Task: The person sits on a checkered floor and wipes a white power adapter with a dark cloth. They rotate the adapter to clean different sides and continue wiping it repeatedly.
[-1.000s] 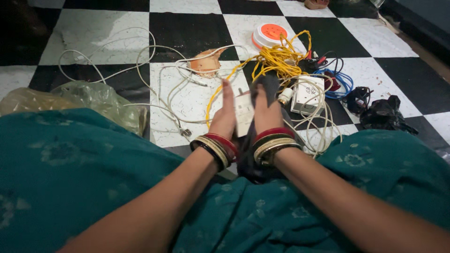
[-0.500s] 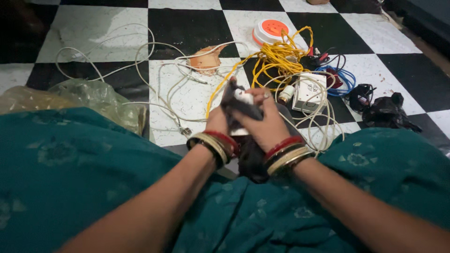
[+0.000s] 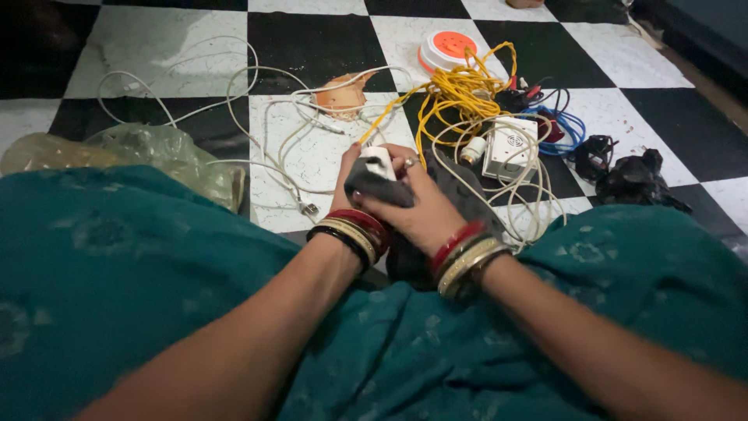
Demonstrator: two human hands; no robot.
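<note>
cable tangle (image 3: 460, 97) behind adapter (image 3: 379, 161); bag (image 3: 148, 156) left.

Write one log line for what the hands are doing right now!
left hand: holds white plug box | right hand: presses dark cloth on it | nearby: yellow cable, white cables | floor: checkered

We see a soft, matt dark cloth (image 3: 379, 189) pressed over a smooth white plastic block (image 3: 379, 160). The bangles (image 3: 352, 228) gleam — glossy red and metallic gold. The floor (image 3: 312, 164) is polished tile, mottled black and white. A crinkly, shiny plastic bag (image 3: 152, 152) lies by rubbery yellow cable (image 3: 456, 93) and white cords (image 3: 273, 117) — smooth-sheathed. The teal garment (image 3: 132, 273) looks matt woven fabric.
</note>
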